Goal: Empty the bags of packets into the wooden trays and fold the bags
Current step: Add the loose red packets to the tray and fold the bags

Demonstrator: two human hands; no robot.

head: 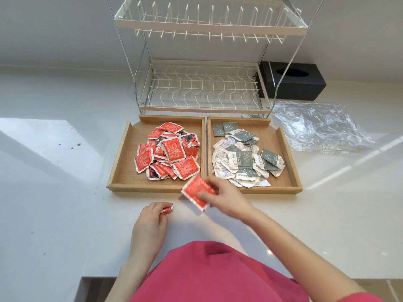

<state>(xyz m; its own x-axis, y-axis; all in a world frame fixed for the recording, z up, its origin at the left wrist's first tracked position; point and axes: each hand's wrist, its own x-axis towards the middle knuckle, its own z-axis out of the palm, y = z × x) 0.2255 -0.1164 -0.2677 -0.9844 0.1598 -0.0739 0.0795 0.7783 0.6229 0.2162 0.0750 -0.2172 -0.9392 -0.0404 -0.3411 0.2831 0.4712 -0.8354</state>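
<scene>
I see the red packet [197, 194] pinched in the right hand [220, 198] at lower centre, held just over the front rim of the left wooden tray [122, 153], whose middle carries a heap of red packets [168, 153]. The left hand [152, 216], below and left of it on the white counter [65, 171], curls its fingers round a small crumpled red packet [166, 209] (only its end shows). The right wooden tray [290, 162] touches the first and holds grey and white packets [242, 162]. A clear plastic bag [320, 129] lies flat at centre right. Behind the trays stand a white wire dish rack [202, 90] and a black tissue box [294, 83].
</scene>
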